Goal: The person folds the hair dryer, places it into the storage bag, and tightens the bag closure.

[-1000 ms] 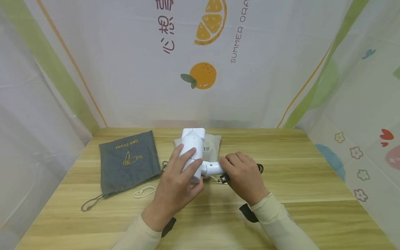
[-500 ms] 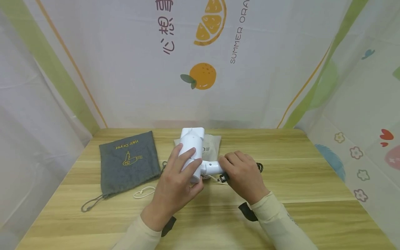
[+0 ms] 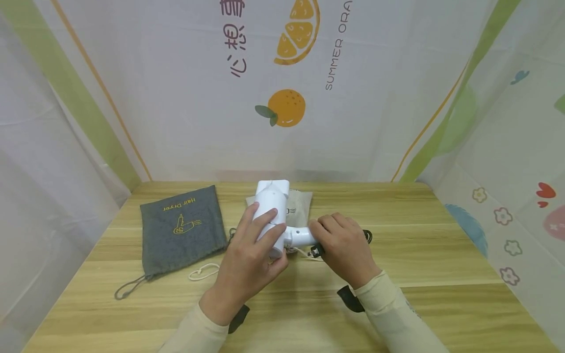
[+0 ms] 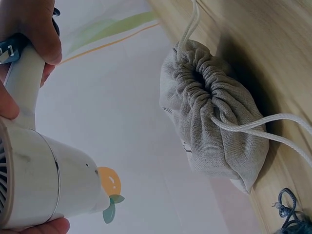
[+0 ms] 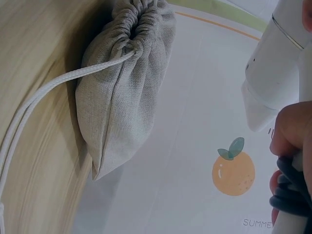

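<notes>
A white hair dryer point(image 3: 271, 203) is held above the table, its flat nozzle pointing toward the back wall. Around its barrel my left hand point(image 3: 251, 255) grips, with fingers over the top and the thumb low on the near side. My right hand point(image 3: 344, 247) holds the handle point(image 3: 301, 237) together with the coiled black cord point(image 5: 290, 192); the plug point(image 3: 315, 251) sticks out beside it. Behind and below the dryer sits a light grey drawstring bag point(image 4: 212, 117), full-looking, its mouth gathered. In the left wrist view the dryer's rear grille point(image 4: 3, 178) shows at the edge.
A dark grey bag point(image 3: 183, 230) printed "Hair Dryer" lies flat at the left, its cord loop point(image 3: 128, 288) toward the front. White drawstring point(image 3: 204, 271) trails over the wooden table point(image 3: 397, 314). Printed curtains point(image 3: 185, 113) enclose the back and sides.
</notes>
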Demonstrator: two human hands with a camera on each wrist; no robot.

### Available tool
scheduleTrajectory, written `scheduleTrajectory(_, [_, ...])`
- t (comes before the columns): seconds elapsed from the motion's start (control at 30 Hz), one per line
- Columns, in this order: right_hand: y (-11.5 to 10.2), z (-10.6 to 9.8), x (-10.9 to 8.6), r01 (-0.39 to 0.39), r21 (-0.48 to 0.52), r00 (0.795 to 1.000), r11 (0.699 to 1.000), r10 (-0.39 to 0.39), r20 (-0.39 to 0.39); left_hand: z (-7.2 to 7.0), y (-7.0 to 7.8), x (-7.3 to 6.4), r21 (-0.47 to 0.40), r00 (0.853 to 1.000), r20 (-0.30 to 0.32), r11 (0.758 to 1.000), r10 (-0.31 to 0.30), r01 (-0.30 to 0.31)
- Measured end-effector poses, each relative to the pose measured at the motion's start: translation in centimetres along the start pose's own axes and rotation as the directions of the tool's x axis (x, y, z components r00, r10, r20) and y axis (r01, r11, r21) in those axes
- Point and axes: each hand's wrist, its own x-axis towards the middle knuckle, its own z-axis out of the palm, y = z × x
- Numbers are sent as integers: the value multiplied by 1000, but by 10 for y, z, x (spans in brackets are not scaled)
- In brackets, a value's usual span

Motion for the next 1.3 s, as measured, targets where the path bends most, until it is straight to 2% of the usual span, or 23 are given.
scheduleTrajectory(1.3, [-3, 1, -2, 18, 17, 1000, 1000, -18, 8, 0, -2, -6, -41, 1000, 12, 999, 4, -3])
